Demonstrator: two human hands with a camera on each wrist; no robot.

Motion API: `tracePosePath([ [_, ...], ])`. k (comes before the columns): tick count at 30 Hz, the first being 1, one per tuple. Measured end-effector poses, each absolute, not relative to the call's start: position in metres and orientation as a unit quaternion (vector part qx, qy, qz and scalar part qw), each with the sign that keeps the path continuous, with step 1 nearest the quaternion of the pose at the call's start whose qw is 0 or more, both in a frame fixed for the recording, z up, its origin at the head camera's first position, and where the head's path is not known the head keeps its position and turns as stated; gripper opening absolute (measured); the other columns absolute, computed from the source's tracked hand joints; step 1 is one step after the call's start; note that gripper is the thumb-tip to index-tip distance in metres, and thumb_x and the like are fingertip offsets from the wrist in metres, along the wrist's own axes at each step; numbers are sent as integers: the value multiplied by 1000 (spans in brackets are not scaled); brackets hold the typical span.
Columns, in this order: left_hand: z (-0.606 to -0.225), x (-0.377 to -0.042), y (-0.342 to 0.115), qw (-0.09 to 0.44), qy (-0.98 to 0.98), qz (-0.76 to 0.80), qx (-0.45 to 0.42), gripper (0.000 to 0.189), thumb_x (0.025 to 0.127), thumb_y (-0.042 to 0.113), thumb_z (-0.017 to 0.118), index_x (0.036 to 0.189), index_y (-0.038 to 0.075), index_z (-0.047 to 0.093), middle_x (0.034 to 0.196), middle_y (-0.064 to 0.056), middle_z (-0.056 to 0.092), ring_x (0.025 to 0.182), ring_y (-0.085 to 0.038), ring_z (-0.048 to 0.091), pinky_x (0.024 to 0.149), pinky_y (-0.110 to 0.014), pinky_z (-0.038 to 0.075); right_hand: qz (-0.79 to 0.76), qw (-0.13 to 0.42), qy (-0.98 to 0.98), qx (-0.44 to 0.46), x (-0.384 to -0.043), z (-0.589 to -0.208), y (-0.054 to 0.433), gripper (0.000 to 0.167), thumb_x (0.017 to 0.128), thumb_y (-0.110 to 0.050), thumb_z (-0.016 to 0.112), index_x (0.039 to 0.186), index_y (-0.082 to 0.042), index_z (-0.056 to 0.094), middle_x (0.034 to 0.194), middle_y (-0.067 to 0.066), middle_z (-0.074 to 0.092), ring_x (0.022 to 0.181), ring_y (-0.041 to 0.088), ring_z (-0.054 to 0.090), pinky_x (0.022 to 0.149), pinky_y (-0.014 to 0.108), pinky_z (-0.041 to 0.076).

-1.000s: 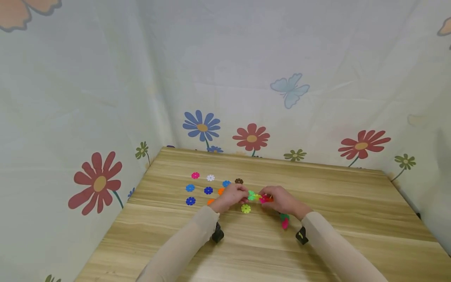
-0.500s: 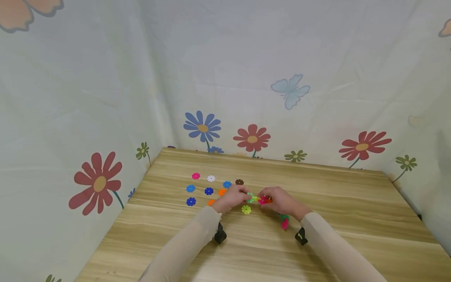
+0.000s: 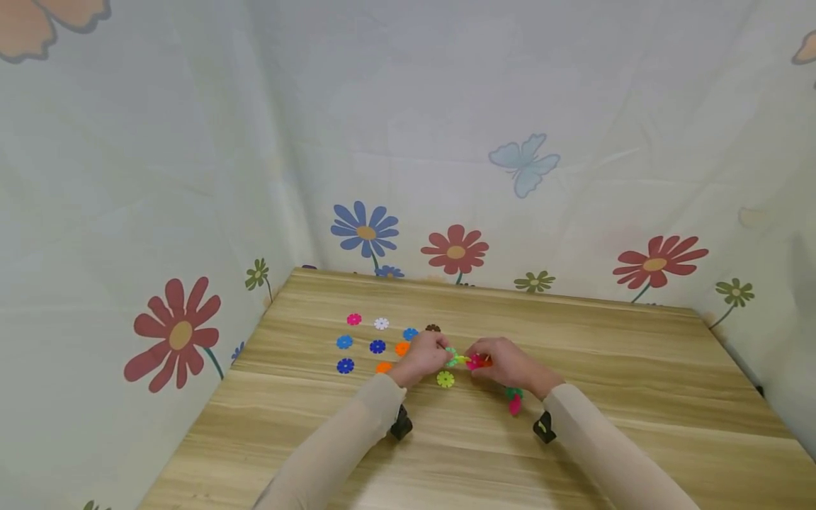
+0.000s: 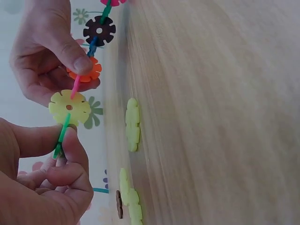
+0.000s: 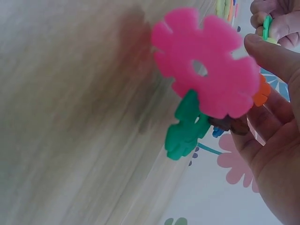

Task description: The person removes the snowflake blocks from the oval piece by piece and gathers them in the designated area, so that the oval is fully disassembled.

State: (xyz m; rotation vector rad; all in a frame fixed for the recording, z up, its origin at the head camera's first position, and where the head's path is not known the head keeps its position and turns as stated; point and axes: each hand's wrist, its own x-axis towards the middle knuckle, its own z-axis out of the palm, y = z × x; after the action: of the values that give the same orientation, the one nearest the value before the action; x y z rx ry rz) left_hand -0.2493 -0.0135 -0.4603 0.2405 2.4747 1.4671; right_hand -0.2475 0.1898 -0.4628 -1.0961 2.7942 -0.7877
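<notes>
A chain of slotted plastic snowflake discs runs between the two hands. My left hand (image 3: 423, 356) pinches a green disc (image 4: 63, 135) between thumb and fingers. That green disc is fitted edge-on into a yellow disc (image 4: 57, 104), which joins a pink disc (image 4: 76, 86) seen edge-on. The right hand (image 3: 508, 363) holds the chain at an orange disc (image 4: 95, 73), thumb on its face. Beyond it come a blue disc (image 4: 93, 45), a dark brown disc (image 4: 108, 34), a dark green disc (image 5: 180, 136) and the end pink disc (image 5: 225, 70), hanging below the right palm.
Loose discs lie flat on the wooden table (image 3: 446, 453): a yellow-green disc (image 3: 445, 380) near the hands, a brown disc (image 3: 433, 329) behind, and several blue, orange, white and pink ones to the left. A flower-printed cloth (image 3: 408, 142) backs the table.
The left hand has shifted slightly right, and its fingers now cover more of the green disc. My right hand stays nearly where it was, still holding the chain.
</notes>
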Motion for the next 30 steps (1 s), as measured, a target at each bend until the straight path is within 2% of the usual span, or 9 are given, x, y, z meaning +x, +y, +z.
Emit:
tracePosePath([
  [5,-463,-252,-16,139,830,533,88,4,86,4,65,87,1,65,81,-6,60,69,-18,54,63,-30,48,-254,22,904,-344,-247,-461,190,25,81,-15,76,104,-10,70,96,-6,64,83,12,57,77,32,50],
  [9,-470,-257,-20,174,791,580,88,7,87,5,66,89,-1,64,85,-7,61,73,-19,58,73,-36,52,-251,24,907,-337,-247,-460,190,25,81,-15,76,105,-11,70,98,-4,65,84,11,57,78,32,50],
  [12,-472,-259,-21,192,775,595,91,9,86,5,67,91,-2,63,87,-8,61,75,-19,59,76,-39,52,-247,27,909,-336,-246,-460,191,25,81,-16,76,104,-11,70,99,-4,65,85,10,57,79,32,50],
  [23,-465,-256,-18,175,803,562,93,5,86,0,62,90,-2,60,88,-8,58,75,-20,51,69,-33,48,-240,19,906,-349,-245,-459,194,25,81,-14,76,104,-7,70,101,0,65,88,14,59,80,34,51],
  [27,-464,-259,-21,165,794,580,79,12,85,6,67,94,0,61,93,-6,58,78,-19,52,70,-33,47,-243,17,909,-339,-245,-457,196,24,82,-14,75,105,-8,69,100,-1,66,87,12,59,81,34,51],
  [30,-460,-261,-26,162,783,596,78,17,86,13,69,96,1,60,91,-6,60,79,-24,57,70,-37,48,-250,7,908,-336,-246,-455,200,25,81,-12,76,105,-8,69,99,-1,66,86,13,60,80,35,51],
])
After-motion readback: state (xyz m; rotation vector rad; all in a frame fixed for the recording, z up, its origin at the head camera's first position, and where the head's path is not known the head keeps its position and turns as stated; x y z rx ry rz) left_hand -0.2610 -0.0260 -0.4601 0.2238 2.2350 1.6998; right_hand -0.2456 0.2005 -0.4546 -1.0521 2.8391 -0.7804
